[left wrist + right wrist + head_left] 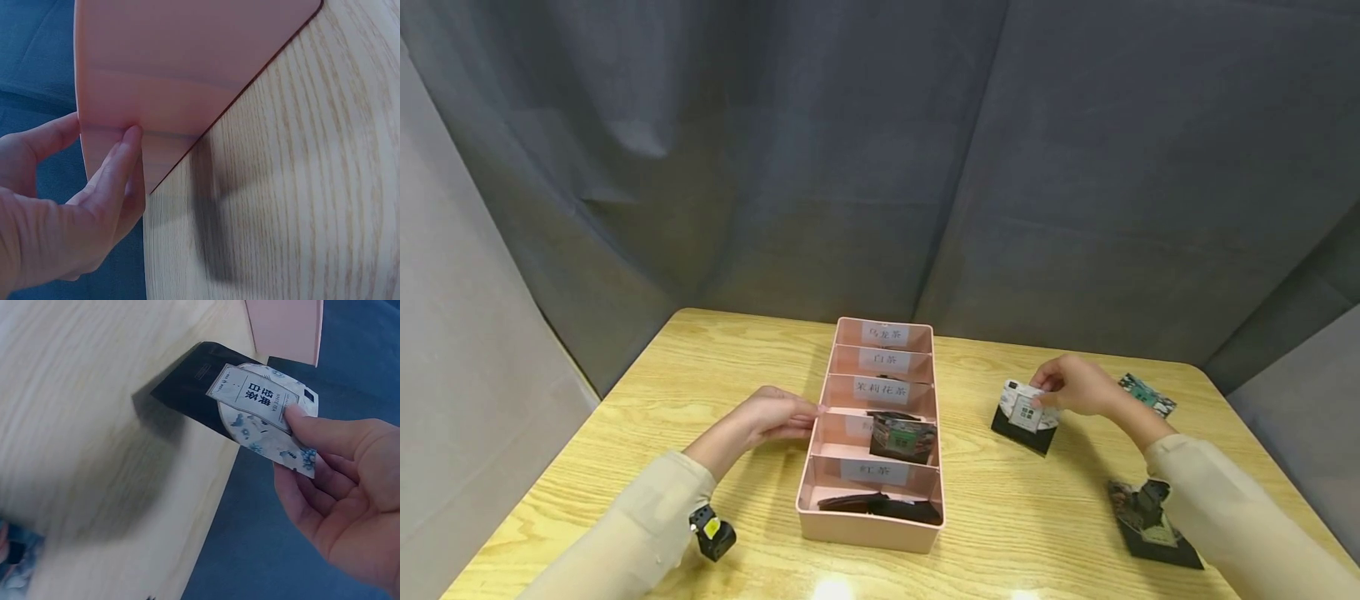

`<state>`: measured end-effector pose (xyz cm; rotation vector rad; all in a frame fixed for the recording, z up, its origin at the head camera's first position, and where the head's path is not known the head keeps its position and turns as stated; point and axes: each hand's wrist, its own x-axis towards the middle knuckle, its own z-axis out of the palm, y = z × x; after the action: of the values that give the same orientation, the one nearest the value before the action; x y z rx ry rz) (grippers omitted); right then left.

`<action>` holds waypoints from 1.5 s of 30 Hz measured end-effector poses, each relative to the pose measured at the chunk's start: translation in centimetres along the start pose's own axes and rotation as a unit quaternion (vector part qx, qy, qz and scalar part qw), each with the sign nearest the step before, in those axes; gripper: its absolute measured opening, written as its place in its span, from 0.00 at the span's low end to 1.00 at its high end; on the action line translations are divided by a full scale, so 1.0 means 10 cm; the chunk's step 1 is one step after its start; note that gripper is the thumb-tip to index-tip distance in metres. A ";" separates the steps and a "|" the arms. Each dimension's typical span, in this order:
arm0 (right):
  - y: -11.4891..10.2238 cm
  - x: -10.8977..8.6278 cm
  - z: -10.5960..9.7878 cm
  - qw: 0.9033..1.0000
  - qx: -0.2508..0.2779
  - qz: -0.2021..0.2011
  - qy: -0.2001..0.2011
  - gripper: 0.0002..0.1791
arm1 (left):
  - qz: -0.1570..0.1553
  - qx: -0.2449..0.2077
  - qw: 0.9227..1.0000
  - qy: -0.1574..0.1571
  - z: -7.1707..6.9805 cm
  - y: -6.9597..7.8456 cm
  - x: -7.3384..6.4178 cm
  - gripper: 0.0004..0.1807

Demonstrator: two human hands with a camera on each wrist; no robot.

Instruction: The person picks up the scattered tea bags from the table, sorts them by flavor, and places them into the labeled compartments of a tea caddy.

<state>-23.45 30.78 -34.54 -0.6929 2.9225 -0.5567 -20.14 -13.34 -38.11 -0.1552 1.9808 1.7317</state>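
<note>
My right hand (1072, 385) pinches a black-and-white tea sachet (1025, 417) between thumb and fingers, above the table to the right of the box. In the right wrist view its label (255, 394) reads "WHITE TEA", and the sachet's dark end points away from the hand. My left hand (778, 414) touches the left side of a pink divided box (868, 532). The left wrist view shows fairly straight fingers (122, 165) against the box's outer wall. A dark green-labelled sachet (902, 439) stands tilted in the second compartment from the front.
Dark sachets (880, 504) lie in the front compartment, and each compartment carries a white Chinese label (880, 389). On the wooden table (992, 517), a green sachet (1147, 395) lies behind my right wrist and a dark sachet (1150, 533) partly under my right forearm. A grey curtain hangs behind.
</note>
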 end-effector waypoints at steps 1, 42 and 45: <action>-0.02 0.02 -0.01 1.000 -0.002 -0.003 0.000 0.07 | 0.000 0.001 1.000 -0.001 0.00 0.00 0.00 0.20; -0.91 0.63 -0.52 0.996 -0.045 -0.074 0.022 0.03 | 0.003 -0.010 1.000 0.000 -0.01 0.00 0.03 0.20; -0.99 0.68 -0.53 0.994 -0.052 -0.087 0.028 0.03 | 0.003 -0.012 1.000 0.002 -0.02 0.00 0.04 0.20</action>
<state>-26.23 21.23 -25.95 -0.9670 2.9801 -0.4468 -20.49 -13.40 -38.25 -0.1621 1.9660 1.7605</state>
